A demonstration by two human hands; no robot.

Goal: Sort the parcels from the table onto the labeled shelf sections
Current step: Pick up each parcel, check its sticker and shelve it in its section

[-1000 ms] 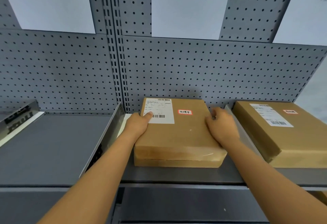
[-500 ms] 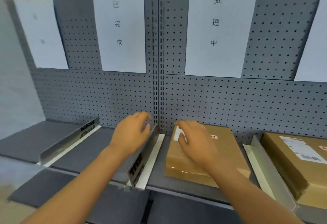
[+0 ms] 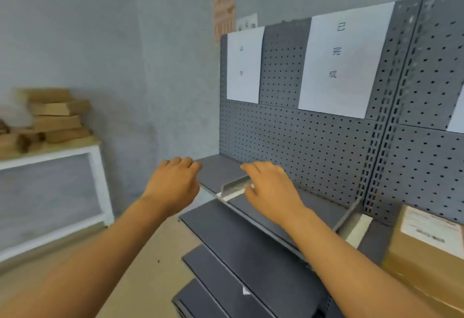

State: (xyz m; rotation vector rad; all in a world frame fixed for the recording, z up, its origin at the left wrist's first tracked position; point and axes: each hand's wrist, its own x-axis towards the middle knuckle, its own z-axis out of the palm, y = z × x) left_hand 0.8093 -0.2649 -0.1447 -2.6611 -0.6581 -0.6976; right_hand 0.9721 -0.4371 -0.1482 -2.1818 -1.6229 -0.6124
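Both hands hang in the air in front of a grey metal shelf [image 3: 263,222] and hold nothing. The left hand [image 3: 173,187] is stretched forward with its fingers loosely bent and released, hovering off the left end of the shelf. The right hand [image 3: 270,191] is also relaxed and empty, its fingers spread a little, above a low metal divider [image 3: 234,187] that stands between the two leftmost shelf sections. Behind the shelf rises a grey pegboard [image 3: 301,142] with white paper labels: a narrow one [image 3: 243,66] on the left with faint, blurred marks, and a wider one [image 3: 344,59] with three printed characters; the edge of a third sheet [image 3: 457,119] shows at the far right. A second divider [image 3: 347,213] leans further along the shelf, and past it, at the right edge of the view, a brown cardboard parcel [image 3: 426,260] with a white shipping sticker lies on the shelf. Well apart, on the left, a white-framed table [image 3: 55,157] with a pale wooden top stands against the grey wall and carries a stack of more brown parcels [image 3: 56,115], blurred. Lower shelf boards [image 3: 241,267] jut out beneath the forearms.
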